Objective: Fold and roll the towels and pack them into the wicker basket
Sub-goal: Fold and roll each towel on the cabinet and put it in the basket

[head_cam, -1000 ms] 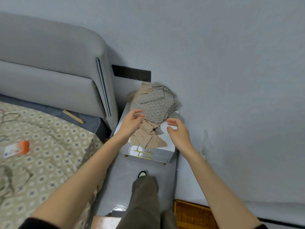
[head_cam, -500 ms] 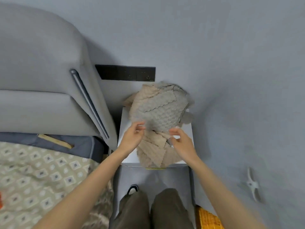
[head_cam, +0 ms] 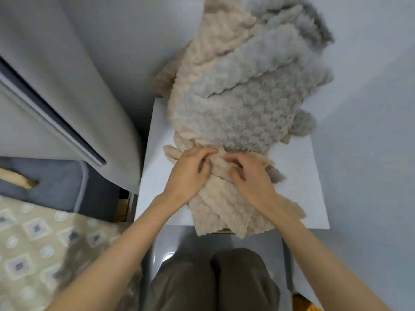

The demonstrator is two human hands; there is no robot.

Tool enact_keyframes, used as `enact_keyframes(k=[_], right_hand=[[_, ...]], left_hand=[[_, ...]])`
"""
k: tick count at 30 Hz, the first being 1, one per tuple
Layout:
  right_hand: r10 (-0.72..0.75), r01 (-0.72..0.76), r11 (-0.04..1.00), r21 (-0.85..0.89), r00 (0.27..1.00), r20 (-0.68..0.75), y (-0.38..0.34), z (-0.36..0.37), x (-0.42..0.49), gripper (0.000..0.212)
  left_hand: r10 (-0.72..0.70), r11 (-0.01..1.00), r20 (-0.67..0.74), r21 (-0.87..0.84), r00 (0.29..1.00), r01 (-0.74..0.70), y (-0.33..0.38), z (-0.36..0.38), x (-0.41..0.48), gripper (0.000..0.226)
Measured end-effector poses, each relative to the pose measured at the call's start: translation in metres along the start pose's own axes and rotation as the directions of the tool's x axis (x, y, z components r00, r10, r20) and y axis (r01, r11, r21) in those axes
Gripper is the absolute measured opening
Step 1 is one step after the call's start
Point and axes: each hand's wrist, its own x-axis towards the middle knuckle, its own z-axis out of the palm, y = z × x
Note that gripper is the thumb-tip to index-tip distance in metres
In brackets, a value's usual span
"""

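A heap of fluffy towels lies on a white nightstand [head_cam: 157,167]. A grey bubble-textured towel [head_cam: 244,113] lies on top, and beige towels [head_cam: 222,203] lie under it and hang over the front edge. My left hand [head_cam: 190,169] and my right hand [head_cam: 249,173] lie side by side on the beige towel at the near edge of the grey one. The fingers of both curl into the beige cloth and grip it. A sliver of the wicker basket [head_cam: 307,305] shows at the bottom right.
A grey padded headboard [head_cam: 67,86] stands at the left, close to the nightstand. The bed with a patterned cover [head_cam: 45,248] fills the lower left. A plain wall [head_cam: 370,108] is at the right. My legs [head_cam: 213,283] stand right before the nightstand.
I have moved in close over the nightstand, so the towels now fill the view. Both hands dropped from the grey towel's edge onto the beige towel and closed on it.
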Motion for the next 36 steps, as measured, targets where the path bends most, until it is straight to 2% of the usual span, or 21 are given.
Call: enact_keyframes(k=[3,7,13,16,20,23,27,29,31,33,34,36], right_hand=[[-0.156,0.137,0.980,-0.141,0.978,-0.137,0.025,0.021,0.005,0.027],[-0.342,0.287,0.933,-0.216,0.896,-0.285,0.040,0.035,0.008,0.026],[-0.383,0.317,0.917,-0.242,0.870,-0.309,0.043,0.036,0.008,0.024],[-0.406,0.337,0.901,-0.275,0.878,-0.254,0.041,0.032,0.005,0.025],[-0.387,0.337,0.915,-0.224,0.890,-0.241,0.035,0.024,-0.002,0.028],[-0.414,0.340,0.904,-0.260,0.850,-0.325,0.031,0.019,-0.016,0.026],[-0.339,0.254,0.937,-0.240,0.826,-0.450,0.021,0.013,-0.043,0.016],[-0.288,0.214,0.949,-0.232,0.888,-0.358,0.020,0.012,-0.052,0.018],[-0.205,0.140,0.932,-0.335,0.964,-0.167,0.021,0.013,-0.060,0.042],[-0.124,0.092,0.905,-0.416,0.991,-0.052,0.027,0.020,-0.065,0.062],[-0.127,0.082,0.907,-0.414,0.988,-0.082,0.027,0.024,-0.070,0.058],[-0.187,0.098,0.921,-0.378,0.960,-0.207,0.027,0.030,-0.076,0.032]], left_hand=[[0.139,0.990,-0.120,0.020,0.983,-0.138,-0.028,0.023,0.001,0.035],[0.250,0.966,-0.274,0.012,0.929,-0.257,-0.043,0.043,-0.001,0.034],[0.314,0.947,-0.342,0.046,0.886,-0.317,-0.051,0.050,0.003,0.033],[0.327,0.944,-0.333,0.072,0.884,-0.322,-0.050,0.049,0.001,0.032],[0.344,0.939,-0.271,0.096,0.899,-0.330,-0.048,0.043,-0.002,0.033],[0.377,0.926,-0.238,0.117,0.895,-0.359,-0.048,0.036,-0.012,0.032],[0.396,0.915,-0.196,0.168,0.897,-0.367,-0.051,0.028,-0.031,0.025],[0.374,0.907,-0.129,0.257,0.918,-0.333,-0.051,0.024,-0.040,0.032],[0.295,0.903,-0.062,0.344,0.954,-0.257,-0.048,0.019,-0.049,0.040],[0.188,0.886,-0.011,0.432,0.982,-0.165,-0.046,0.017,-0.055,0.051],[0.170,0.861,-0.009,0.488,0.985,-0.144,-0.044,0.015,-0.059,0.052],[0.192,0.797,-0.027,0.588,0.981,-0.140,-0.043,0.015,-0.062,0.046]])
